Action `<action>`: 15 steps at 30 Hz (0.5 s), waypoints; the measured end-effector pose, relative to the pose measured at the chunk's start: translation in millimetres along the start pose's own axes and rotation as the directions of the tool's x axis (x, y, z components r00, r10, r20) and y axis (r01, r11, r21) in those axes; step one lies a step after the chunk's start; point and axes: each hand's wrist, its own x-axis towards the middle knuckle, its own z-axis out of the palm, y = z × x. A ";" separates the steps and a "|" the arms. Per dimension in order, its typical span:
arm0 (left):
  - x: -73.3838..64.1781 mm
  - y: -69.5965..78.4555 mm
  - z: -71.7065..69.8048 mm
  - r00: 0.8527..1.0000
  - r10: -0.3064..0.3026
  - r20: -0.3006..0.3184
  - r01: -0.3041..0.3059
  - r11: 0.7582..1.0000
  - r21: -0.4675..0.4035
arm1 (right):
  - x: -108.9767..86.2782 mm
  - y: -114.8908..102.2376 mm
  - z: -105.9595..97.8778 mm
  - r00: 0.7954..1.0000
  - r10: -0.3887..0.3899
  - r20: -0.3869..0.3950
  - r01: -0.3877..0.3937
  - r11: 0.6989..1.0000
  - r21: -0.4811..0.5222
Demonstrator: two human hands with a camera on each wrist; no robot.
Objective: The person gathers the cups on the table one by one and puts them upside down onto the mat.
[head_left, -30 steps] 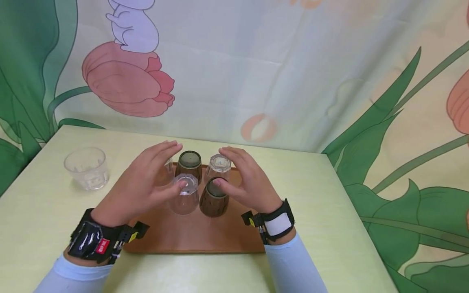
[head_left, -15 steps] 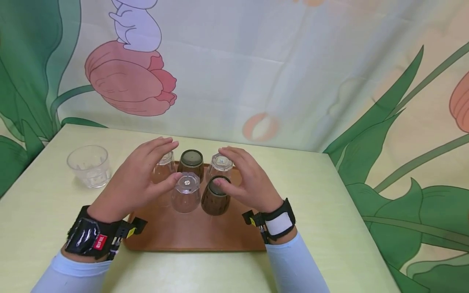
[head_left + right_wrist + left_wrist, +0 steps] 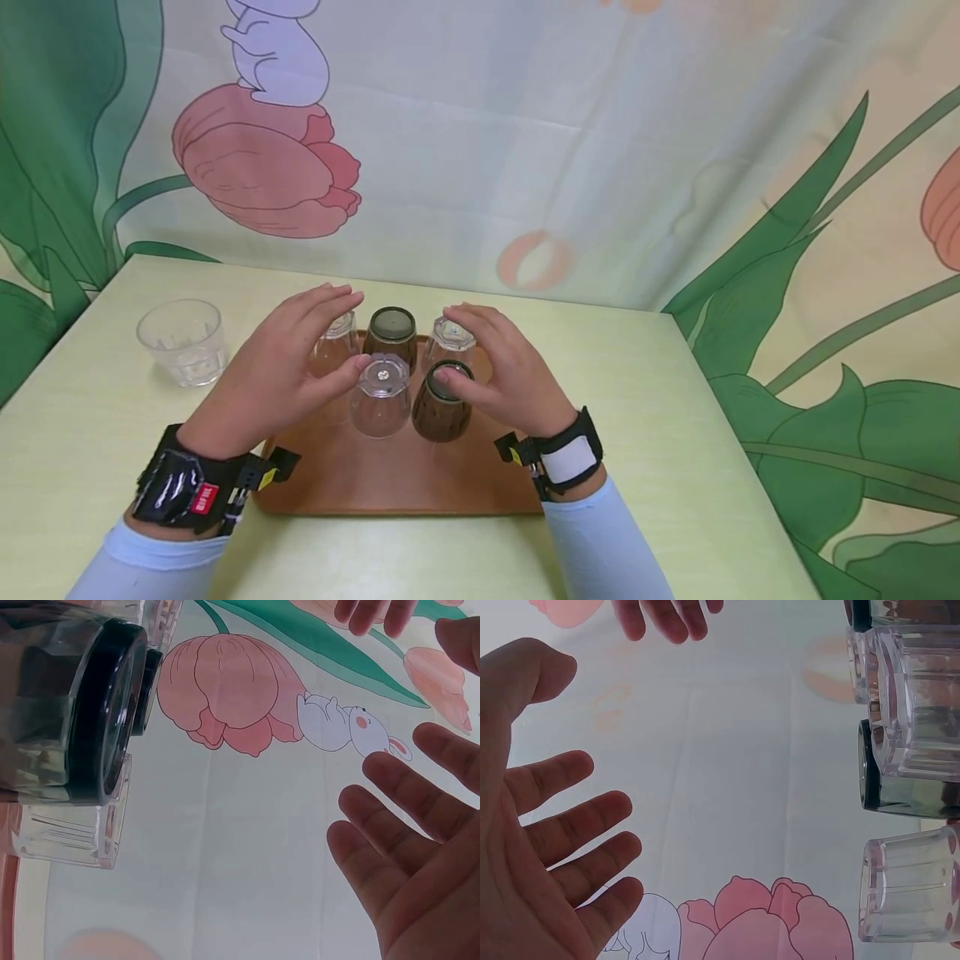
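My left hand (image 3: 281,367) is raised over the left side of a brown tray (image 3: 405,492), fingers straight and spread, holding nothing. The right hand (image 3: 510,367) mirrors it over the right side, also holding nothing. Between them, glasses stand upside down on the tray. A clear glass (image 3: 381,412) and a dark, smoky glass (image 3: 441,421) are in front. Behind are a second dark glass (image 3: 392,323) and a clear glass (image 3: 452,335). Another clear glass (image 3: 341,329) is partly hidden by my left hand. Both wrist views show the palms and spread fingers apart from the glasses.
A clear glass tumbler (image 3: 183,346) stands upright on the pale table (image 3: 660,467), left of the tray. A printed curtain (image 3: 450,150) with tulips and a white animal hangs right behind the table's back edge.
My left hand has shifted slightly left and away from the front clear glass, showing more of the back left glass. The right hand has barely moved, and the glasses stay in place.
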 end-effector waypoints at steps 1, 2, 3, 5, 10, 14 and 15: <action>-0.5 -0.1 0.2 1.000 0.000 0.001 0.000 1.000 0.001 | -0.1 0.2 0.3 1.000 -0.004 -0.001 0.004 1.000 -0.002; -0.9 -0.2 0.4 1.000 0.001 0.002 -0.001 1.000 0.002 | -0.2 0.4 0.5 1.000 -0.009 -0.002 0.009 1.000 -0.005; -1.0 -0.3 0.5 1.000 0.004 0.003 -0.004 1.000 0.005 | -0.2 0.7 0.7 1.000 -0.014 -0.004 0.014 1.000 -0.007; -0.8 -0.7 0.4 1.000 0.008 0.003 -0.008 1.000 0.009 | -0.1 1.1 0.8 1.000 -0.022 -0.006 0.022 1.000 -0.009; 0.7 -3.4 -1.8 1.000 -0.004 -0.001 0.004 1.000 0.024 | 0.6 1.1 -0.2 1.000 -0.021 -0.009 0.021 1.000 -0.003; 1.4 -7.7 -6.1 0.999 -0.048 0.010 0.047 0.998 0.038 | 1.3 0.3 -1.1 1.000 -0.022 -0.006 0.022 1.000 0.002; 1.3 -9.1 -7.1 0.998 -0.064 0.013 0.064 0.997 0.043 | 1.4 0.1 -1.1 1.000 -0.023 -0.006 0.023 1.000 0.002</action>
